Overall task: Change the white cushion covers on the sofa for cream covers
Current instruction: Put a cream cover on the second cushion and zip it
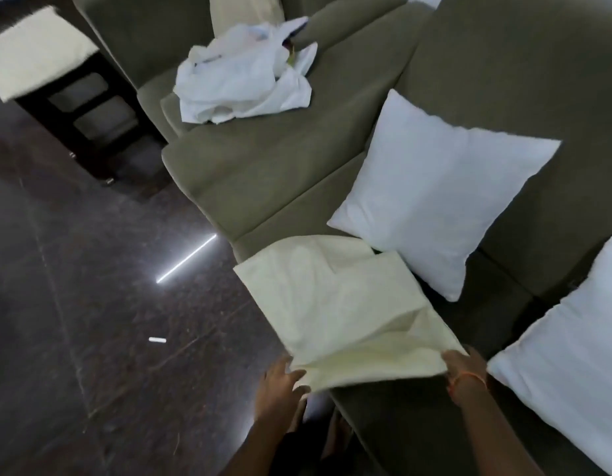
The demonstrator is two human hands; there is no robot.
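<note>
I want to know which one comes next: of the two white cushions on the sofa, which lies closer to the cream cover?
The white cushion leaning on the sofa back; its lower corner almost meets the cream cover. The other cushion sits further right, beyond the right hand.

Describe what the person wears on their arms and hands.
Both forearms are bare, with no sleeves in view, and neither the left hand nor the right hand wears a glove. The right wrist carries a thin orange thread band. No ring or watch can be made out in this blurred view.

Two white cushions [438, 190] [569, 359], one cream cover [342, 310], two hands [280, 383] [464, 367].
</note>
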